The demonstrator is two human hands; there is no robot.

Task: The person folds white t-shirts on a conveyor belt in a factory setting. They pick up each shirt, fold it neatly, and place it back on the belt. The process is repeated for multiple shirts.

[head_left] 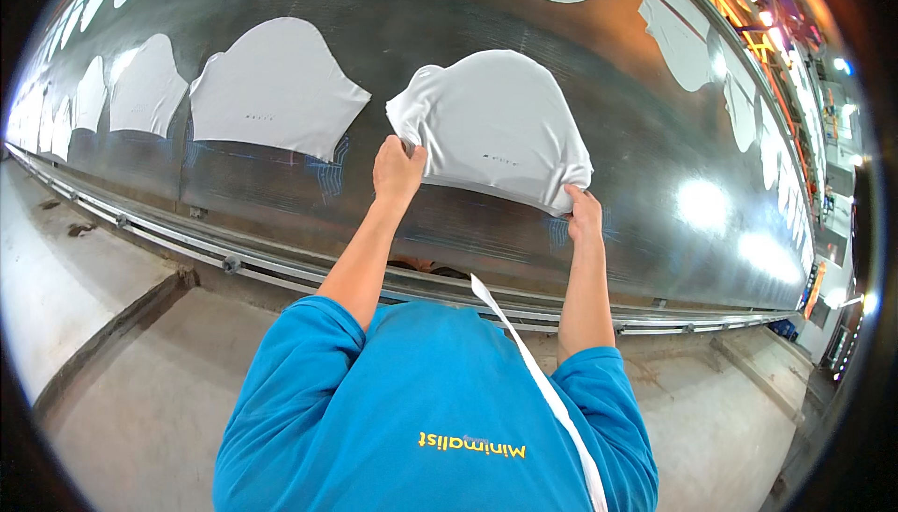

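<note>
Both hands hold a white fabric panel (501,119) with a rounded top edge, over a long dark table (463,224). My left hand (398,170) pinches its lower left corner between thumb and fingers. At the lower right corner, my right hand (584,210) grips the cloth, which bunches there. Small dark marks show near the panel's lower edge. To the left, a similar white panel (273,91) lies flat on the table, apart from the held one. Blue lines mark the table surface near both panels' corners.
More white panels (146,88) lie in a row at the left. Others (677,28) line the table's far side. A metal rail (231,264) runs along the near edge, close to my body. Bright lights reflect off the table at the right.
</note>
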